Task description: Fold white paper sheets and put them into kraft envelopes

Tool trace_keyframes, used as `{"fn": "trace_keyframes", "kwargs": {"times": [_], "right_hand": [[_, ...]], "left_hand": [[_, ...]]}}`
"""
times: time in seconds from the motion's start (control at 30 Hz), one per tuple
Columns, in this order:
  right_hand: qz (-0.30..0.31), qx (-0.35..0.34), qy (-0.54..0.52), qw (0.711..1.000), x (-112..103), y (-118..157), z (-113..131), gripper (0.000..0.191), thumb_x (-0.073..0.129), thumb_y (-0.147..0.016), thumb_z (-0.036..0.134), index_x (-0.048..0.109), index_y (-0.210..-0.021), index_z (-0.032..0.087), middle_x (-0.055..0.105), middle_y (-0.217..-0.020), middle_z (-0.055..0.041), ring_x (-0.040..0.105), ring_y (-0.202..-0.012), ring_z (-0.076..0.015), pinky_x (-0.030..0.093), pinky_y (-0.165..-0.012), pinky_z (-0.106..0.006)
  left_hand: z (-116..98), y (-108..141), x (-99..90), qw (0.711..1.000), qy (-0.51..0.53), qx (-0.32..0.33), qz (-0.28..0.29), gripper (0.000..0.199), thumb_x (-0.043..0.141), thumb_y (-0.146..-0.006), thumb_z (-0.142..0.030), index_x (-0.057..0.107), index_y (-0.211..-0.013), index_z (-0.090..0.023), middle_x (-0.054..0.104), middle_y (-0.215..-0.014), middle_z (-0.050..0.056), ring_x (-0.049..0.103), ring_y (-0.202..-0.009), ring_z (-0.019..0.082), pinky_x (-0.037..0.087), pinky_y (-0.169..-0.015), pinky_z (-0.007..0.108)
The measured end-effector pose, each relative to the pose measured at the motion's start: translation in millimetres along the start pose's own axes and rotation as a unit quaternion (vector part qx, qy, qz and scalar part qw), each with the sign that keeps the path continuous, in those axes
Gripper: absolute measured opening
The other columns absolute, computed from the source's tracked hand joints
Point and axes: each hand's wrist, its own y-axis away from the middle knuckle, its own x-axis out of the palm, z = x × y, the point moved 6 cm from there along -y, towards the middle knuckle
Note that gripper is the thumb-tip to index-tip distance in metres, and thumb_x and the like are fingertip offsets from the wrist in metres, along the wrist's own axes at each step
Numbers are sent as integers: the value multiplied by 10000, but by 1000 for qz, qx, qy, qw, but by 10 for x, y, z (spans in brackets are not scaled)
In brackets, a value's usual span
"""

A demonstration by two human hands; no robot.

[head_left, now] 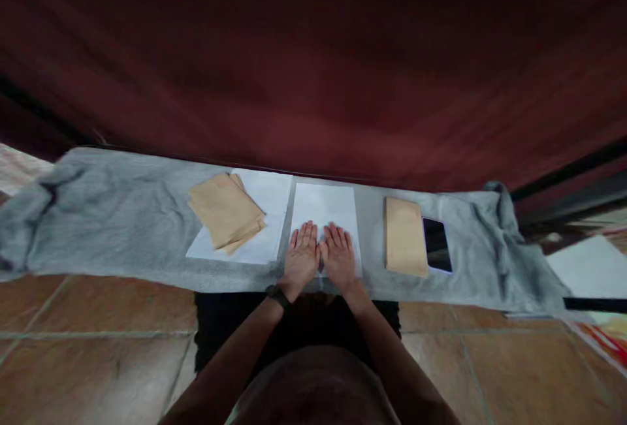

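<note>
A white sheet of paper lies on the grey cloth in front of me. Flat on its lower left part rests my left hand, fingers extended and pointing away from me, with a dark band on the wrist. My right hand lies beside it on the same sheet, palm down, its fingers slightly spread. The two thumbs are close together. Neither hand holds anything. To the left, several brown paper envelopes sit fanned out on top of more white paper.
On the right, a stack of brown envelopes lies next to a dark-screened phone. Grey cloth covers the narrow surface, wrinkled at both ends. A dark red fabric rises behind it. Papers show at the far right.
</note>
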Motion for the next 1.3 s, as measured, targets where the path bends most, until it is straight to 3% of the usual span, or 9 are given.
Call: {"fn": "trace_keyframes", "kwargs": {"times": [0.33, 1.3], "right_hand": [[-45, 18, 10, 999, -2, 47, -126, 506, 321, -1071, 327, 434, -1515, 112, 384, -1596, -148, 345, -1480, -287, 247, -1210, -507], [-106, 70, 54, 990, -45, 154, -347, 533, 303, -1075, 350, 433, -1502, 59, 419, -1563, -213, 408, -1441, -297, 329, -1168, -496]], "left_hand": [[113, 9, 60, 998, 23, -50, -39, 600, 266, -1035, -363, 374, -1530, -42, 338, -1609, 163, 262, -1524, 258, 213, -1254, 466], [153, 35, 40, 994, 37, -68, -73, 604, 307, -1027, -357, 365, -1530, -28, 343, -1600, 187, 260, -1523, 282, 232, -1246, 498]]}}
